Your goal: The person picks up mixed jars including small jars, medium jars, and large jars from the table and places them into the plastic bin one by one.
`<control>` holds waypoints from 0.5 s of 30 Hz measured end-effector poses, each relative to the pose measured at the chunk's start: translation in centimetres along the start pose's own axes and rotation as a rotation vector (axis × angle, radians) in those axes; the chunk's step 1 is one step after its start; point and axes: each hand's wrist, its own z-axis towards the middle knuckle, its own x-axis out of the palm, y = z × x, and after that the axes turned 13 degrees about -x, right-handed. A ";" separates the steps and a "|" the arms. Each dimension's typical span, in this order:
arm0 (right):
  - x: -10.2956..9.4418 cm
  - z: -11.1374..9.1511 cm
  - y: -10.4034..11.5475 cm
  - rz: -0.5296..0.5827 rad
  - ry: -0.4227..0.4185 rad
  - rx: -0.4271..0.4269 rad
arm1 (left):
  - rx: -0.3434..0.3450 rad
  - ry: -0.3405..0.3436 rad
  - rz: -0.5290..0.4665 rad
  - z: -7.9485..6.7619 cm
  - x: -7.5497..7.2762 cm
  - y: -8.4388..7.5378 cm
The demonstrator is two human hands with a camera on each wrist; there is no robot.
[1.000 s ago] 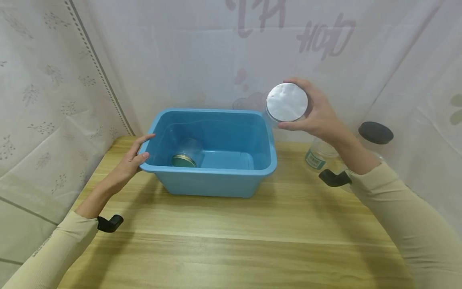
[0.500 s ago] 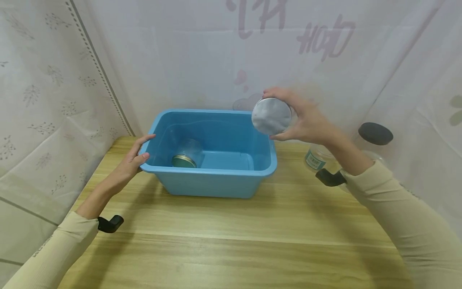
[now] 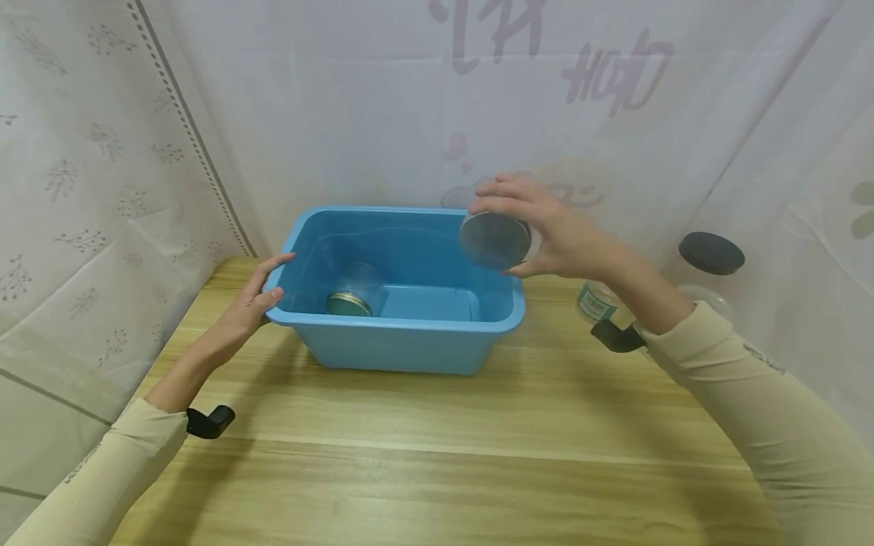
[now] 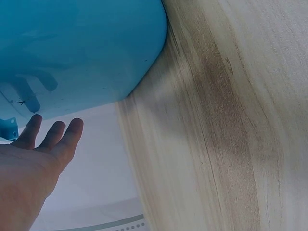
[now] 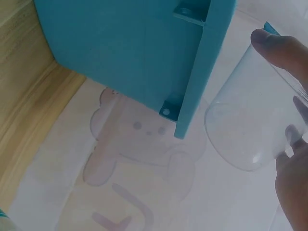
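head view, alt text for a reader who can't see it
The right hand holds a grey-topped jar near the right end of a blue bin; the left hand holds the bin's left rim. Inside lies a green-lidded jar.

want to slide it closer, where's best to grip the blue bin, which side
Probably its rim at both short ends, coming from each side: it juts past the tapering walls, giving a ledge to hook. The left hand is at the left end; the right hand holds a clear jar.
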 end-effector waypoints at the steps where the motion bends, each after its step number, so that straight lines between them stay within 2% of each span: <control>1: 0.0 0.1 0.1 -0.004 0.008 -0.002 | -0.002 -0.001 0.002 0.0 0.0 0.0; 15: 0.7 0.9 0.6 -0.050 0.114 -0.051 | 0.006 0.003 -0.016 -0.1 0.2 -0.1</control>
